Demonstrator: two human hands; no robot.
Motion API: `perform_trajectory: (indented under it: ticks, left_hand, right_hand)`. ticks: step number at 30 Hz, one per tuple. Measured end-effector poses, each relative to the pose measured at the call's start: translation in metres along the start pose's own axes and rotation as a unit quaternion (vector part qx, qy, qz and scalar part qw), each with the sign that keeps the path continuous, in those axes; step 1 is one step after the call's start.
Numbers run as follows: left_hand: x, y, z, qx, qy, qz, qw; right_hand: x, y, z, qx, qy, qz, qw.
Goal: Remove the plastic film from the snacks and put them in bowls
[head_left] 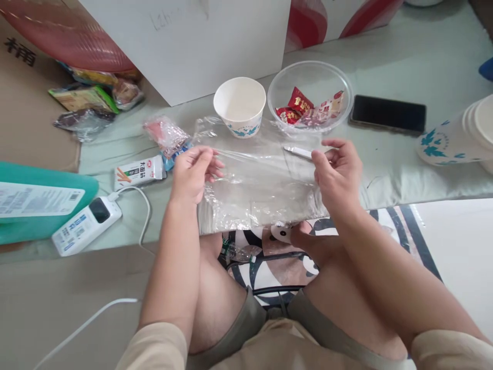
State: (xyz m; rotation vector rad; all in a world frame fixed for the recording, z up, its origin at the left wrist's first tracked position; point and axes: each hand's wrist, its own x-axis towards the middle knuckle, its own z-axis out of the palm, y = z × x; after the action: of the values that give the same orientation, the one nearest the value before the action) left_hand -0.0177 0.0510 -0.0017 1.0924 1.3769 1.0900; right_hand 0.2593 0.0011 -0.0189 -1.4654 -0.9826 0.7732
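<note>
A sheet of clear plastic film [258, 190] lies spread and creased on the cloth, hanging over the front edge. Its upper left part is pinched between the thumb and fingers of my left hand [195, 172], with taut folds running rightward. My right hand [339, 174] is closed at the film's right side. From its thumb a small white knife [300, 152] with a narrow silvery tip points left above the film. Just beyond the film stands a white paper cup [241, 110] with blue leaf prints. A clear plastic bowl [311, 123] beside it holds red and pink wrapped snacks [298, 105].
On the right are a black phone [389, 114] and stacked paper cups [442, 141]. Snack packets [138, 172], a white power bank [87, 226] with a cable and a green container [42, 200] are at left. A large white box [200, 51] stands behind.
</note>
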Motion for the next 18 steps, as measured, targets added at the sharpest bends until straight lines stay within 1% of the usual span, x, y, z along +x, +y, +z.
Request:
perform_trajectory:
  ticks: [1, 2, 3, 6, 7, 8, 9, 10, 12, 13, 14, 15, 16, 18]
  left_hand:
    - [0.002, 0.000, -0.001, -0.015, 0.018, 0.024, 0.999]
    - [0.002, 0.000, -0.003, -0.029, 0.025, 0.043, 0.998]
    - [0.003, 0.000, -0.005, -0.040, 0.027, 0.055, 0.997]
    - [0.002, 0.002, -0.009, -0.053, 0.032, 0.063, 0.996]
    - [0.001, 0.003, -0.010, -0.050, 0.034, 0.058, 0.997]
    - [0.000, 0.004, -0.012, -0.045, 0.030, 0.047, 0.997]
    - [-0.001, 0.005, -0.014, -0.036, 0.015, 0.027, 0.999]
    - [-0.002, 0.006, -0.015, -0.021, -0.015, 0.001, 1.000]
    - [-0.004, 0.007, -0.017, 0.026, -0.090, -0.055, 0.994]
    - [-0.005, 0.008, -0.017, 0.055, -0.121, -0.075, 0.988]
    - [-0.006, 0.008, -0.017, 0.083, -0.140, -0.087, 0.983]
    - [-0.006, 0.008, -0.017, 0.105, -0.142, -0.090, 0.980]
    - [-0.005, 0.007, -0.016, 0.119, -0.130, -0.084, 0.981]
    - [-0.003, 0.005, -0.015, 0.120, -0.084, -0.060, 0.987]
  right_hand:
    - [0.001, 0.000, -0.001, 0.010, 0.009, 0.005, 1.000]
    - [0.002, 0.000, -0.001, 0.024, 0.003, 0.019, 1.000]
    - [0.002, -0.001, -0.001, 0.036, -0.023, 0.040, 0.998]
    - [-0.001, -0.004, 0.000, 0.029, -0.159, 0.106, 0.981]
    - [-0.002, -0.006, 0.000, 0.018, -0.187, 0.117, 0.975]
    - [-0.003, -0.007, 0.001, 0.011, -0.195, 0.122, 0.973]
    - [-0.003, -0.008, 0.002, 0.008, -0.185, 0.127, 0.974]
    - [-0.003, -0.008, 0.003, 0.011, -0.162, 0.134, 0.978]
    - [-0.003, -0.008, 0.005, 0.014, -0.106, 0.143, 0.984]
    - [-0.002, -0.008, 0.006, 0.008, -0.085, 0.137, 0.987]
    - [-0.001, -0.007, 0.006, -0.002, -0.069, 0.124, 0.990]
    - [-0.001, -0.006, 0.006, -0.011, -0.058, 0.103, 0.993]
    - [0.000, -0.006, 0.005, -0.017, -0.051, 0.081, 0.995]
    - [0.000, -0.005, 0.002, -0.013, -0.058, 0.054, 0.997]
